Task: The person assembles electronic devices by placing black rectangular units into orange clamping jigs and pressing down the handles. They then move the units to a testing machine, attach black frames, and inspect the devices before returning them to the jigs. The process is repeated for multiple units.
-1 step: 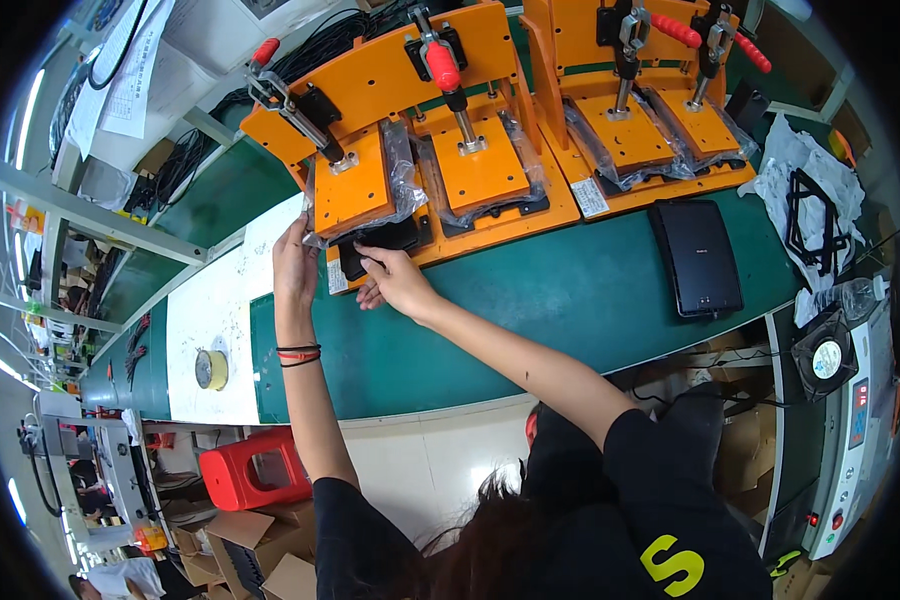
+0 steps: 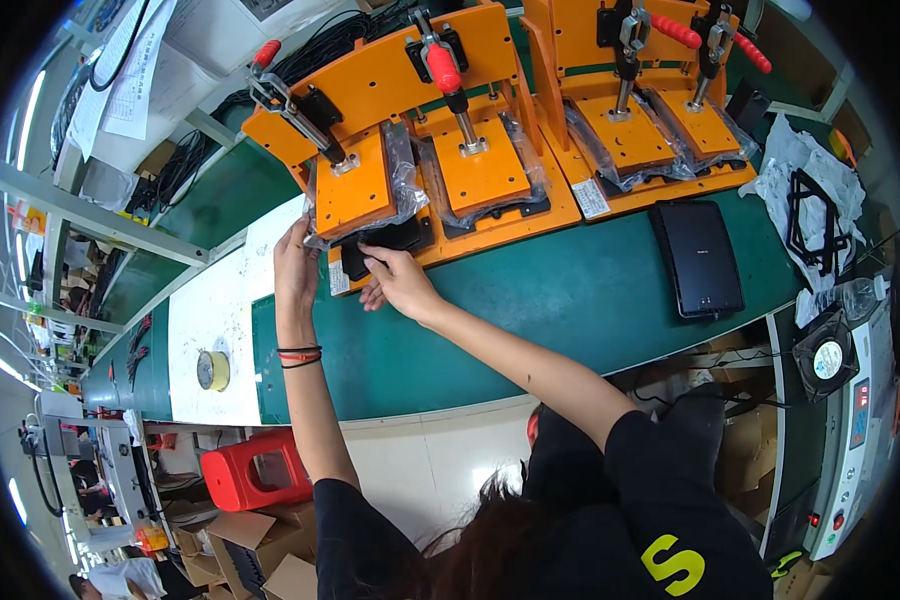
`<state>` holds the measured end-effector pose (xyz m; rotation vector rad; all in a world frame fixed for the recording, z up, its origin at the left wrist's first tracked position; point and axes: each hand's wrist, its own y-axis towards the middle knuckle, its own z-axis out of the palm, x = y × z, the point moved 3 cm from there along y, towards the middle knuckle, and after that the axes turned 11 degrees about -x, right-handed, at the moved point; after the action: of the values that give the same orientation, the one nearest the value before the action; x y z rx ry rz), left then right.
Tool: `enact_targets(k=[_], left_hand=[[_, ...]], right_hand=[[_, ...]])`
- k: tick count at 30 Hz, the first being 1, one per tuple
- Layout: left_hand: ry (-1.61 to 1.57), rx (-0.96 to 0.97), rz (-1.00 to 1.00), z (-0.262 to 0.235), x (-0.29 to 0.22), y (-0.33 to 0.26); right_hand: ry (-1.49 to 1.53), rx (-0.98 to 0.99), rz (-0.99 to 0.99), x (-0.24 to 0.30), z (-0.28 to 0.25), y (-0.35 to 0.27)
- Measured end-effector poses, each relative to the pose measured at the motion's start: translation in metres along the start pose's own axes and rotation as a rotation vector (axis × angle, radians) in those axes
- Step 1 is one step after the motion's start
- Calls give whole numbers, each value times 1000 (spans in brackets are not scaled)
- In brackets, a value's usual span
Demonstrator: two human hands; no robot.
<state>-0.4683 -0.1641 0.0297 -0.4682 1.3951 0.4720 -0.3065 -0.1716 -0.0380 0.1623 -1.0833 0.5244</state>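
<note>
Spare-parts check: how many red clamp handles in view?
4, left to right: first handle, second handle on left fixture; third handle, fourth handle on right fixture. Others may be hidden.

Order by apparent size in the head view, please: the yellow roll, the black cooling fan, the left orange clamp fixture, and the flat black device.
1. Left orange clamp fixture
2. Flat black device
3. Black cooling fan
4. Yellow roll
Fisheye view; true sizes may differ.

Your fixture plates [image 2: 352, 198]: smooth, orange, low sheen. Clamp rods [image 2: 314, 134]: shiny metal. Handle grips [image 2: 443, 68]: glossy red plastic. Film [image 2: 404, 172]: clear, crinkled, glossy plastic. Your bench top [image 2: 560, 290]: smooth green, faintly glossy. Your sleeves [image 2: 358, 525]: matt black cloth.
</note>
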Motion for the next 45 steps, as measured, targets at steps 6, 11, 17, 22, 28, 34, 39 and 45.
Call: enact_targets(k=[6, 11, 17, 22, 28, 34, 39, 45], left_hand=[[18, -8, 24, 1, 0, -3], [-1, -1, 20, 3, -1, -3], [118, 40, -4, -1, -5, 8], [166, 38, 37, -1, -8, 8], [199, 41, 10, -13, -12, 18], [106, 108, -194, -22, -5, 37], [-384, 266, -556, 4, -4, 27], [-522, 381, -685, 17, -7, 20]], right_hand=[[16, 27, -36, 2, -7, 4], [7, 45, 227, 6, -3, 20], [150, 65, 452, 11, 0, 37], [-35, 47, 410, 12, 1, 42], [188, 41, 62, 13, 8, 7], [326, -100, -153, 12, 9, 14], [263, -128, -151, 2, -3, 13], [420, -230, 13, 6, -1, 0]])
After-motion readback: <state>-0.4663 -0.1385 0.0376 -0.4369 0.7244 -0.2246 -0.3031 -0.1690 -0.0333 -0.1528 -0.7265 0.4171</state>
